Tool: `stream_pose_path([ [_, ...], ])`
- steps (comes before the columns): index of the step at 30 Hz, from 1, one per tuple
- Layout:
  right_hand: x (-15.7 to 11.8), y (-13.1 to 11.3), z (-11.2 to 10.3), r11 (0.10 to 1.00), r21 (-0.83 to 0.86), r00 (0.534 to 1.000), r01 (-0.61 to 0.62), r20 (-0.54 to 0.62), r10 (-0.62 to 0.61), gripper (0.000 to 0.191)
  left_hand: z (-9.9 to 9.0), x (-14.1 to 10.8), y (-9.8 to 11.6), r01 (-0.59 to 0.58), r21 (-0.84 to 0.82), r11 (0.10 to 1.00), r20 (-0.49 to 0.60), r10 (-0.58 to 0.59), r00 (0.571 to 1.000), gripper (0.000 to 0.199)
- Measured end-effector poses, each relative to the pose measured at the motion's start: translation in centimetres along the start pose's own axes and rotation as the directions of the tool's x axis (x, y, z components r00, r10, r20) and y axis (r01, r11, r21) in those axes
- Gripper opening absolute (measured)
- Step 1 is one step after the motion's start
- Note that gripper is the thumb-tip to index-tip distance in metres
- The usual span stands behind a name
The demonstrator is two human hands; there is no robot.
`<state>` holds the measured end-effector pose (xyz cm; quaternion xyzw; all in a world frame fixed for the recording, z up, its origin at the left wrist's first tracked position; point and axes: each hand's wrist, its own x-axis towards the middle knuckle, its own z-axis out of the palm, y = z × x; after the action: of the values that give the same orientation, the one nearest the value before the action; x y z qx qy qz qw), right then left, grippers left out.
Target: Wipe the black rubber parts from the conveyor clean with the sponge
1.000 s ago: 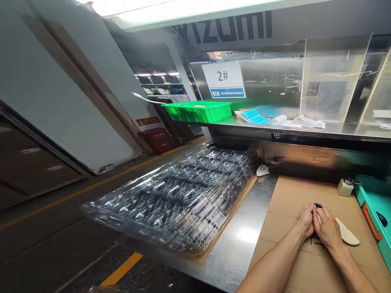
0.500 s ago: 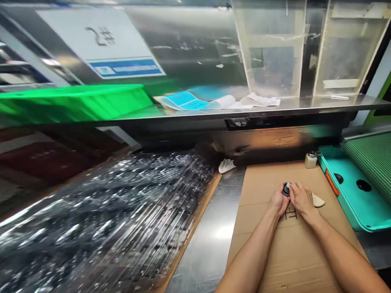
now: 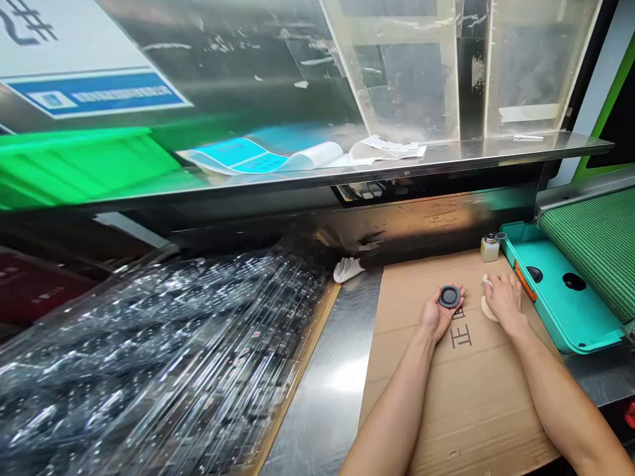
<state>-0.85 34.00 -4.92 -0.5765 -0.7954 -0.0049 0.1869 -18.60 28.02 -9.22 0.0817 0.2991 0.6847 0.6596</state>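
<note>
On the cardboard point(image 3: 476, 396): one disc and one pad are being worked on between two bare hands.
Left hand point(image 3: 439, 316): is cradling the dark round disc point(image 3: 449, 296) in its palm, fingers curling up at the edge.
Right hand point(image 3: 506, 301): is pinching a white wipe point(image 3: 487, 281) just above the beige pad point(image 3: 489, 311).
Nearby: one bottle point(image 3: 489, 249) is standing beside one teal tray point(image 3: 560, 297); one glove point(image 3: 348, 269) is lying by the stacked clear trays point(image 3: 149, 350).

Left hand point(image 3: 435, 318) lies palm up, near the palm-down right hand point(image 3: 505, 303).
</note>
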Motion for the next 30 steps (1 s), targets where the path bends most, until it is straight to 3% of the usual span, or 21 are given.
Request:
stream_pose_path([
  [3,-0.3,-0.1,-1.3,0.999,-0.017,0.999,0.037,0.034,-0.036,0.028,-0.2,0.0,0.5,-0.026,0.006,1.0,-0.004,0.026,1.0,0.031],
  [6,-0.6,0.0,-2.7,0.996,-0.001,0.98,0.09,0.176,-0.088,0.027,-0.2,-0.1,0.9,-0.044,0.008,0.999,-0.007,0.044,0.999,0.03],
  [10,-0.9,0.4,-4.0,0.987,-0.021,0.875,0.159,0.466,-0.131,0.037,-0.2,-0.1,1.1,-0.063,0.003,0.998,-0.011,0.063,0.998,0.03],
  [13,-1.2,0.2,-4.4,0.984,-0.008,0.831,0.179,0.537,-0.147,0.039,-0.1,-0.1,1.1,-0.073,-0.003,0.997,-0.007,0.073,0.997,0.029],
  [17,-1.4,-0.8,-4.0,0.977,0.085,0.873,0.196,0.439,-0.213,0.031,-0.2,-0.1,1.0,-0.091,0.005,0.996,-0.012,0.091,0.996,0.028],
  [20,-1.7,-1.9,-2.6,0.928,0.298,0.93,0.222,0.221,-0.293,0.03,0.0,-0.1,0.4,-0.106,0.006,0.994,-0.018,0.106,0.994,0.028],
  [23,-2.1,-3.5,-0.2,0.838,0.45,0.933,0.31,0.023,-0.358,0.027,0.2,0.0,-0.6,-0.081,-0.017,0.997,0.015,0.081,0.997,0.03],
  [26,-2.3,-4.8,1.9,0.829,0.42,0.917,0.368,-0.02,-0.398,0.024,0.2,0.0,-1.6,-0.049,-0.026,0.998,0.041,0.05,0.998,0.031],
  [30,-2.6,-5.7,2.7,0.894,0.294,0.935,0.339,0.003,-0.355,0.029,-0.2,0.0,-1.7,-0.125,0.006,0.992,-0.027,0.125,0.992,0.03],
])
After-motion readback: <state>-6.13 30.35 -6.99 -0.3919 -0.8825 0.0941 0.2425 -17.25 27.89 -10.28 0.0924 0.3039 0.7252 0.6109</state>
